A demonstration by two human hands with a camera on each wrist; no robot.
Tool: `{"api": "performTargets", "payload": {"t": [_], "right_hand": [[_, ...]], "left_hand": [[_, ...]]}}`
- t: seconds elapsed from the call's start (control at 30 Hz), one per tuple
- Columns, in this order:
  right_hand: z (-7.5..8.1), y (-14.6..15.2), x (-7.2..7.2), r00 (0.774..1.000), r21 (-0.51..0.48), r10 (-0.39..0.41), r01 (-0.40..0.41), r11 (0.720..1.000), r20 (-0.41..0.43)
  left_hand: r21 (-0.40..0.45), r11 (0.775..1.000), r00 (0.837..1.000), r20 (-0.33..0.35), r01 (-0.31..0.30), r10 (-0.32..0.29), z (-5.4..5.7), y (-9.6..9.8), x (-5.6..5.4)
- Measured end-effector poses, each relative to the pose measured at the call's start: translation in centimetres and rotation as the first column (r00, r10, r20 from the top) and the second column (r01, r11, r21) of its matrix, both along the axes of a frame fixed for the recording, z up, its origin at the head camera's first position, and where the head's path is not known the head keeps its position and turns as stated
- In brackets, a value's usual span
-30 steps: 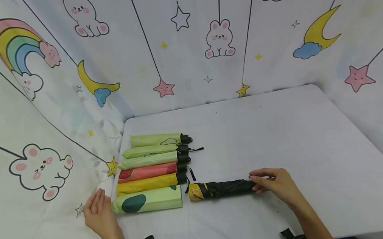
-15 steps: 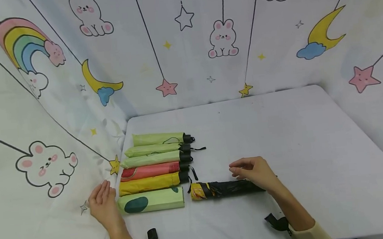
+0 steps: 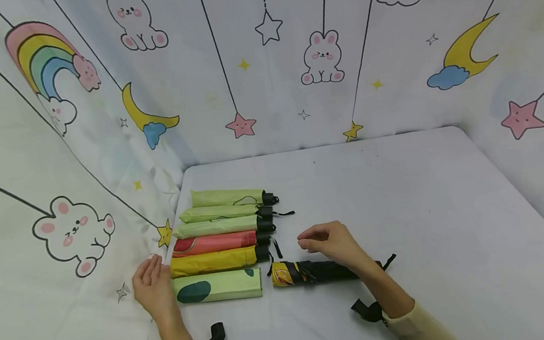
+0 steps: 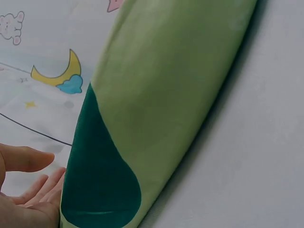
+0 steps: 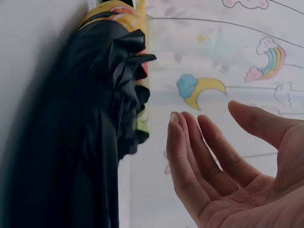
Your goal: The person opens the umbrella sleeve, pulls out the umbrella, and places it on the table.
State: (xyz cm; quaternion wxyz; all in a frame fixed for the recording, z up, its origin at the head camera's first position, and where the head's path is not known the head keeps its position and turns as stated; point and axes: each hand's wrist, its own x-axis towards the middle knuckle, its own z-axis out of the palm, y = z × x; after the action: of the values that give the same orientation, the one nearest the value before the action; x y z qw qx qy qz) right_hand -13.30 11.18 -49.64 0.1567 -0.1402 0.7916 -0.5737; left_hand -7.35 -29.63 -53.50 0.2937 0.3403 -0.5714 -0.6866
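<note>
Since the table bears the black folding umbrella, left hand at its nine o'clock and right hand at twelve can be empty.

behind and beside a white worktop hangs pale cloth printed with rabbits, stars, yellow moons and rainbows.

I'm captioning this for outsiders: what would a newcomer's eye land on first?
Probably the row of six folded umbrellas, green, red and yellow, at the left of the table. Then the black-and-yellow umbrella, lying right of the nearest green one. Behind hangs a pale cloth printed with rabbits, moons and stars.
</note>
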Motion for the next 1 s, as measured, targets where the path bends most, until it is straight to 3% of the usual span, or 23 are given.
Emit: {"api": "performTargets", "payload": {"t": [0.23, 0.4, 0.63, 0.83, 1.0], "right_hand": [[0.2, -2.5, -0.6, 1.000, 0.036, 0.018, -0.018, 0.999, 0.006], [0.2, -3.9, -0.9, 0.998, 0.067, 0.054, -0.052, 0.996, -0.029], [-0.7, -5.0, -1.9, 0.992, 0.054, 0.127, -0.127, 0.990, 0.005], [-1.8, -6.2, -2.6, 0.990, 0.078, 0.141, -0.141, 0.987, 0.010], [-2.5, -7.2, -2.8, 0.989, 0.117, 0.145, -0.143, 0.983, -0.009]], "left_hand": [[-0.018, 0.999, 0.999, 0.009, 0.034, -0.034, -0.7, 0.0, 0.0], [-0.048, 0.998, 1.000, 0.017, 0.026, -0.025, -1.1, 0.0, 0.0], [-0.063, 0.998, 0.999, 0.026, 0.023, -0.021, -1.5, 0.3, -0.1], [-0.068, 0.998, 0.996, 0.089, 0.013, -0.007, -1.7, 0.3, -0.2], [-0.072, 0.997, 0.995, 0.098, 0.002, 0.005, -1.9, 0.2, -0.3]]}}
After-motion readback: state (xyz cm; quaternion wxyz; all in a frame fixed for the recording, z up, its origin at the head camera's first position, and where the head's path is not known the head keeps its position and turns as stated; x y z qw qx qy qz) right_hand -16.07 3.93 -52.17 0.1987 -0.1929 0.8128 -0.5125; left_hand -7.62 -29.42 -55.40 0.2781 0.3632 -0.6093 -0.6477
